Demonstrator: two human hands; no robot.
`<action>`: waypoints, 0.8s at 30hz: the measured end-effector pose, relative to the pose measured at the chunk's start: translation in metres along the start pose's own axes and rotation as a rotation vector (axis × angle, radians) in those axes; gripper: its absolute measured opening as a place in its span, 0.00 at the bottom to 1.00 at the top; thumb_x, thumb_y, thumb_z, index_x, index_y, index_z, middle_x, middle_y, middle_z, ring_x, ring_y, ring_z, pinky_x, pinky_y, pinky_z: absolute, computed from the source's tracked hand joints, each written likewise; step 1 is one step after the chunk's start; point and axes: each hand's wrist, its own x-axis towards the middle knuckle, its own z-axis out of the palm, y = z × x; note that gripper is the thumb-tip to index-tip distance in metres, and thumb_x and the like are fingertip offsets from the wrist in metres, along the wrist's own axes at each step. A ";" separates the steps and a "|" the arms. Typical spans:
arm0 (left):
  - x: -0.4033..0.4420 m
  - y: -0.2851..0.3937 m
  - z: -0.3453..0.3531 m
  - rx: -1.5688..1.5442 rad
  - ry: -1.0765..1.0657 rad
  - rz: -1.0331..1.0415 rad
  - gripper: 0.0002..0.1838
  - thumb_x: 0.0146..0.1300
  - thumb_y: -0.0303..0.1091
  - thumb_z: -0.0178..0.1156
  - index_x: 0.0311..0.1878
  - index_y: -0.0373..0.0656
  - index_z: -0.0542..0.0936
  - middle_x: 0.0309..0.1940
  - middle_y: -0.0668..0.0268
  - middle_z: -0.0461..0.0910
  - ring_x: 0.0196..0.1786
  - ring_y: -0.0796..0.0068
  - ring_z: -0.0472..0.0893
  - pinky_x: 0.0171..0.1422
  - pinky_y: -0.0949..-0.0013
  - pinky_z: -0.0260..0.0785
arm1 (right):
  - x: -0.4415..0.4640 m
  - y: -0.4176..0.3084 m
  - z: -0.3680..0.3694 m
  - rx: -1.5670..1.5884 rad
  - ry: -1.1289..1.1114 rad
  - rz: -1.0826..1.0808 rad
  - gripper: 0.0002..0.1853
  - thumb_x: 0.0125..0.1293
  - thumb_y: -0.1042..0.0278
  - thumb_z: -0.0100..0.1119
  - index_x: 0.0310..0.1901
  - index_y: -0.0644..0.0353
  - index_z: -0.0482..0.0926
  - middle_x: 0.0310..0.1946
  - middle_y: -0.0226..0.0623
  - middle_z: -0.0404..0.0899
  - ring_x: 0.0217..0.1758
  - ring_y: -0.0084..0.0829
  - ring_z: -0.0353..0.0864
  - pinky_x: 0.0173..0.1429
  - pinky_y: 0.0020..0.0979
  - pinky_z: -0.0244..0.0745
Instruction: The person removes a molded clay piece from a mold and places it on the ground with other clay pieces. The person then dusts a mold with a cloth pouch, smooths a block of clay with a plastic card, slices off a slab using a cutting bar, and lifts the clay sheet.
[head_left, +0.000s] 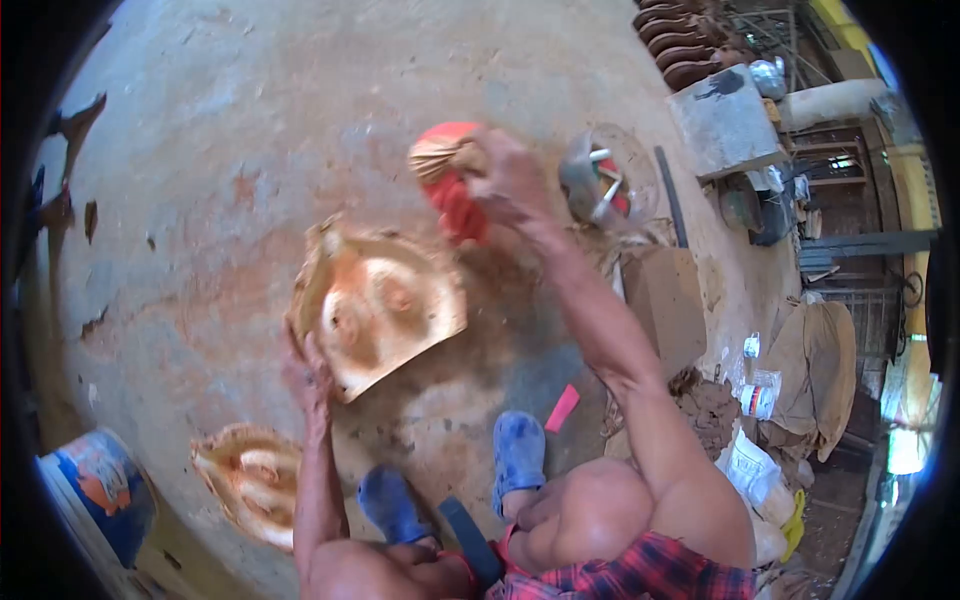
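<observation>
- Right hand (508, 175) is grasping red cloth (460, 208), upper centre.
- Left hand (310, 372) is touching mold (372, 270), frame centre; grip unclear.
- Work is apparently continuing; second mold (262, 487) is lying unattended, lower left; remainder unclear.

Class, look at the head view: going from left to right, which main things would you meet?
Blue-and-white bucket → smaller hollow form → larger hollow form → right hand → round container → grey block.

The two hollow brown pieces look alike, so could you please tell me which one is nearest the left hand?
The larger-looking piece, with the left hand at its edge; the other piece lies apart, beside the left forearm.
</observation>
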 end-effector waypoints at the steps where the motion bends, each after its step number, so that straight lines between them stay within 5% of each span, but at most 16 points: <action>1: -0.009 0.016 0.001 -0.106 -0.039 0.001 0.28 0.74 0.33 0.59 0.75 0.36 0.72 0.65 0.43 0.80 0.68 0.45 0.80 0.73 0.52 0.71 | -0.019 -0.009 -0.023 0.023 0.001 -0.001 0.20 0.58 0.65 0.68 0.53 0.55 0.82 0.49 0.51 0.85 0.55 0.55 0.85 0.59 0.49 0.81; 3: -0.024 0.052 -0.002 -0.271 -0.160 -0.085 0.26 0.75 0.35 0.59 0.74 0.38 0.73 0.65 0.46 0.79 0.67 0.47 0.79 0.73 0.52 0.70 | -0.055 -0.029 -0.056 0.146 0.058 -0.041 0.21 0.56 0.72 0.69 0.53 0.56 0.83 0.47 0.49 0.84 0.53 0.52 0.86 0.56 0.45 0.81; 8: -0.027 0.019 0.029 -0.302 -0.121 0.019 0.27 0.81 0.43 0.53 0.74 0.36 0.73 0.70 0.46 0.75 0.72 0.50 0.75 0.77 0.55 0.66 | -0.142 -0.079 -0.095 0.227 0.148 -0.021 0.17 0.61 0.79 0.72 0.52 0.59 0.82 0.40 0.42 0.83 0.44 0.41 0.85 0.49 0.36 0.79; 10: -0.027 0.020 0.028 -0.719 -0.219 -0.055 0.29 0.84 0.45 0.47 0.76 0.33 0.70 0.73 0.48 0.73 0.76 0.54 0.73 0.80 0.57 0.63 | -0.173 -0.089 -0.086 0.334 0.104 -0.073 0.17 0.65 0.74 0.74 0.54 0.60 0.82 0.42 0.37 0.82 0.44 0.35 0.82 0.51 0.36 0.79; 14: -0.030 0.023 0.030 -0.943 -0.228 -0.093 0.32 0.88 0.46 0.35 0.78 0.29 0.67 0.73 0.50 0.74 0.77 0.59 0.72 0.83 0.58 0.60 | -0.214 -0.110 0.000 0.436 0.087 -0.068 0.20 0.58 0.74 0.74 0.53 0.58 0.82 0.39 0.41 0.82 0.41 0.42 0.84 0.46 0.37 0.79; 17: -0.028 0.021 0.030 -1.176 -0.289 -0.173 0.33 0.88 0.48 0.31 0.79 0.31 0.66 0.73 0.51 0.75 0.76 0.60 0.73 0.83 0.59 0.61 | -0.221 -0.119 0.041 0.537 -0.176 -0.010 0.24 0.53 0.73 0.75 0.54 0.55 0.82 0.39 0.43 0.81 0.41 0.45 0.85 0.45 0.41 0.81; 22: -0.027 0.016 0.031 -1.019 -0.271 -0.123 0.30 0.89 0.46 0.31 0.79 0.35 0.69 0.71 0.53 0.78 0.73 0.63 0.76 0.81 0.60 0.63 | -0.232 -0.135 0.035 0.502 -0.031 -0.119 0.20 0.59 0.73 0.75 0.53 0.56 0.83 0.37 0.43 0.82 0.40 0.47 0.83 0.44 0.41 0.81; 24: -0.028 0.019 0.028 -0.540 -0.163 0.109 0.28 0.88 0.43 0.37 0.78 0.34 0.70 0.70 0.53 0.79 0.72 0.64 0.77 0.80 0.61 0.65 | -0.232 -0.127 0.035 0.413 -0.102 -0.097 0.20 0.59 0.74 0.75 0.53 0.56 0.83 0.36 0.42 0.82 0.39 0.48 0.84 0.43 0.42 0.81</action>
